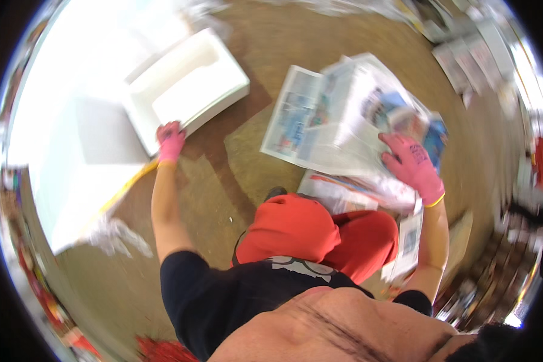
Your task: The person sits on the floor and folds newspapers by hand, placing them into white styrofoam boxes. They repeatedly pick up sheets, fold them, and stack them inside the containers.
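Note:
A white foam box (219, 105), without a lid on it, sits tilted in view on the floor at upper left. Its near corner is under my left hand (170, 140), in a pink glove, with the fingers curled over the rim. To the right lies a loose stack of printed newspaper sheets (314, 122), partly unfolded. Over their right side is my right hand (412, 165), also gloved in pink, with thumb and fingers apart. It looks to be touching the top sheets, though blur hides the exact contact. More folded paper (344, 192) lies beneath, by my knees.
A large white panel or sheet (50, 149), overexposed, fills the left side, with a yellow strip (122, 192) along its edge. Clear plastic film (117, 237) lies beside it. Stacked white boxes (468, 63) are at upper right. Red stringy material (160, 348) lies at bottom left.

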